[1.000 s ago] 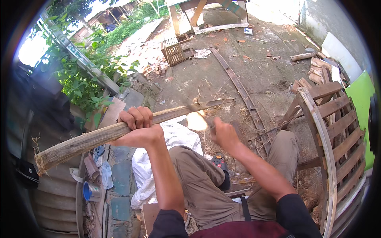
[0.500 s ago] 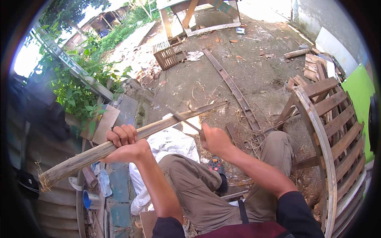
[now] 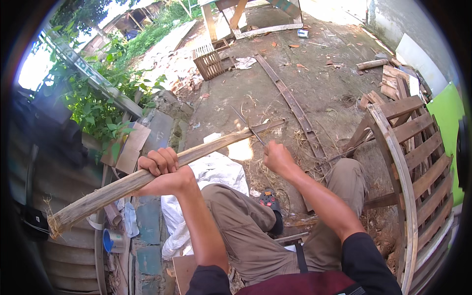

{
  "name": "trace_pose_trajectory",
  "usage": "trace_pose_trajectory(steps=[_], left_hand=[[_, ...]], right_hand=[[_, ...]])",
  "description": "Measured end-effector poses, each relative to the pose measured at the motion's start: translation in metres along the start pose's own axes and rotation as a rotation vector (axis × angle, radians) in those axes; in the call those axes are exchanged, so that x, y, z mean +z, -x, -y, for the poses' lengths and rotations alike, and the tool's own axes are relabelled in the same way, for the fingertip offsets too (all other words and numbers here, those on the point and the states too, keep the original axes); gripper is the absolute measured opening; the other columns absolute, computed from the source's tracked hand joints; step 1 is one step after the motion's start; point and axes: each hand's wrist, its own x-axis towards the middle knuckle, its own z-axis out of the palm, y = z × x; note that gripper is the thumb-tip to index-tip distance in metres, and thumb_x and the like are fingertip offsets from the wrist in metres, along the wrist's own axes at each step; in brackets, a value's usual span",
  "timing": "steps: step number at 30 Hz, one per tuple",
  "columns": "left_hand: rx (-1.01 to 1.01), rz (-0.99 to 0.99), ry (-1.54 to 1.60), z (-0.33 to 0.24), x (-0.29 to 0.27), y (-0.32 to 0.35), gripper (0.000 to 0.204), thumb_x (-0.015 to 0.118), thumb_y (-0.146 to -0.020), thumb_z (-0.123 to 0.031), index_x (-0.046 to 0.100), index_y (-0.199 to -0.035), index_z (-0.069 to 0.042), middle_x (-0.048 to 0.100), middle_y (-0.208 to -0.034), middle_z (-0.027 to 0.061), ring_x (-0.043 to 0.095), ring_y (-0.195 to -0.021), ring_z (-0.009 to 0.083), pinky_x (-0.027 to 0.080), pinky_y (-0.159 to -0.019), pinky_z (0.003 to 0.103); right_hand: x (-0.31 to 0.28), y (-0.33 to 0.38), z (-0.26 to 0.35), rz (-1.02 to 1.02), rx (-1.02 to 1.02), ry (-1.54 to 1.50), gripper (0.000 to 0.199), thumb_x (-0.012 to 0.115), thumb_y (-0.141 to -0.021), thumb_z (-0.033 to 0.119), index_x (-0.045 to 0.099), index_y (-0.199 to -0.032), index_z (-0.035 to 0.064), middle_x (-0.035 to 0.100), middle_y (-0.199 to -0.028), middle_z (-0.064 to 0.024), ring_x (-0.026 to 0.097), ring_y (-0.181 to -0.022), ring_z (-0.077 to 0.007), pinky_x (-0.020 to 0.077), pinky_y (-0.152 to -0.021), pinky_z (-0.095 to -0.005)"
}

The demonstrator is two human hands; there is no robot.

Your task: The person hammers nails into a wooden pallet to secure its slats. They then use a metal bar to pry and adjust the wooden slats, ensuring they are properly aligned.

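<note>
My left hand (image 3: 164, 173) is wrapped round a long weathered wooden pole (image 3: 101, 199). The pole slants across in front of me, from its frayed near end at lower left to a thinner, tapered far end. In my closed right hand (image 3: 279, 157) is a long-bladed knife (image 3: 256, 135), its handle mostly hidden by the fingers. The blade crosses the pole close to the tapered end, pointing away and to the left. A thin sliver of wood stands up beside the blade. Below the pole, a white sack (image 3: 216, 172) lies by my leg.
A slatted wooden frame (image 3: 413, 152) leans at my right. A long brown rail (image 3: 290, 101) lies on the ground ahead, with a slatted crate (image 3: 209, 64) farther off. Low blocks (image 3: 149, 228) and a blue-lined can (image 3: 112, 242) are at left. A wooden table (image 3: 268, 32) stands at the back.
My right hand has moved slightly right and forward, and the knife blade has slid along the pole toward its tapered end. My left hand keeps its hold, a little farther right.
</note>
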Motion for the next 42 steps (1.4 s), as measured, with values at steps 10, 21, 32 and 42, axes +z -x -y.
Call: trace_pose_trajectory(steps=[10,21,32,42], left_hand=[[0.035,-0.225,-0.107,-0.005,0.013,0.016,0.075,0.011,-0.089,-0.085,0.019,-0.059,-0.017,0.017,-0.048,-0.0012,0.014,-0.042,0.0119,0.014,-0.042,0.027],[0.051,-0.291,-0.083,0.001,-0.021,0.029,0.068,0.010,-0.094,-0.074,0.021,-0.058,-0.017,0.020,-0.048,-0.0008,0.016,-0.042,0.0122,0.017,-0.042,0.027],[0.000,-0.285,-0.089,0.009,-0.012,0.034,0.064,0.015,-0.095,-0.067,0.022,-0.056,-0.017,0.021,-0.046,0.0004,0.019,-0.039,0.0125,0.017,-0.040,0.027],[-0.066,0.317,-0.142,-0.015,0.125,-0.081,0.071,0.019,-0.095,-0.078,0.035,-0.072,-0.013,0.034,-0.060,-0.0022,0.028,-0.044,0.0084,0.025,-0.036,0.024]], right_hand=[[0.008,0.042,0.045,-0.016,-0.265,-0.080,0.022,0.064,-0.082,0.009,0.051,-0.094,-0.0046,0.065,-0.071,-0.0281,0.066,-0.070,-0.0478,0.0532,-0.065,-0.0549],[0.009,0.037,0.052,0.054,-0.262,0.043,0.023,0.065,-0.076,0.006,0.051,-0.093,-0.0013,0.068,-0.075,-0.0250,0.067,-0.073,-0.0448,0.0526,-0.065,-0.0534],[0.004,0.021,0.028,0.033,-0.060,0.053,0.020,0.065,-0.087,0.014,0.057,-0.094,-0.0030,0.068,-0.080,-0.0295,0.068,-0.080,-0.0475,0.0540,-0.073,-0.0540],[-0.027,0.025,0.088,-0.116,-0.181,-0.282,0.031,0.068,-0.089,0.017,0.058,-0.101,-0.0095,0.067,-0.073,-0.0238,0.068,-0.073,-0.0426,0.0525,-0.066,-0.0450]])
